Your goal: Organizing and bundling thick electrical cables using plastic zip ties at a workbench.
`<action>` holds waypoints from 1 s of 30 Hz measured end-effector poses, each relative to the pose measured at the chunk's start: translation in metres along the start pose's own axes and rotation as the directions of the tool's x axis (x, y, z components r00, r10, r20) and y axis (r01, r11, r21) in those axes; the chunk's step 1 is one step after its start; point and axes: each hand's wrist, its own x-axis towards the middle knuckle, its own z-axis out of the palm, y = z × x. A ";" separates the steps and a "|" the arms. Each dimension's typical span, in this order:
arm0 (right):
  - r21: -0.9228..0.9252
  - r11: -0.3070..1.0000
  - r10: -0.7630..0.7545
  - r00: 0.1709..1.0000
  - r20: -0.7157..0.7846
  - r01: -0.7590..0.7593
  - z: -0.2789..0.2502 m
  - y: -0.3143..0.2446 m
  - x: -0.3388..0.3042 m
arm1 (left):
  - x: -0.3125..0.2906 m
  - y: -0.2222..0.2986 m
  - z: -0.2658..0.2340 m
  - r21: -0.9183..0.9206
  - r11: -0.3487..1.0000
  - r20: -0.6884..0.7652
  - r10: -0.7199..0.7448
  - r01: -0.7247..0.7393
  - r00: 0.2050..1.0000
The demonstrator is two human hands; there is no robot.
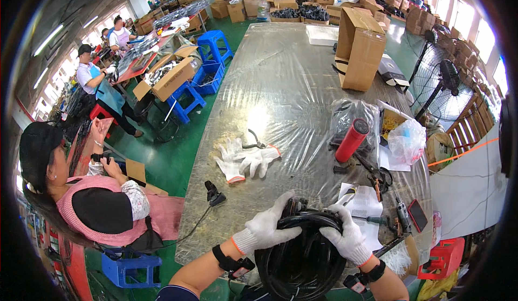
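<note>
Head view: coil of black cable [310, 225], one, held in two gloved hands.
Located at the near edge of the film-covered table [302, 112]; left hand [268, 227] grasps its upper left, right hand [347, 237] its upper right. Likely fairly weighty, springy, smooth enough to slip against fabric gloves, hardly fragile; best gripped around the full bundle, at opposite sides.
</note>
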 end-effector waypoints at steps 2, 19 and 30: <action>0.020 0.999 0.034 0.999 0.013 -0.034 -0.001 0.000 0.005 | 0.001 -0.006 0.002 -0.004 1.000 -0.004 0.007 -0.007 1.000; -0.125 0.992 0.025 0.997 -0.070 -0.034 0.001 0.014 -0.048 | -0.036 0.017 -0.005 0.168 0.985 -0.129 -0.026 0.048 0.991; 0.239 0.854 0.394 0.874 0.285 -0.463 0.066 0.108 -0.103 | -0.146 -0.113 0.058 -0.329 0.902 0.152 -0.242 0.280 0.958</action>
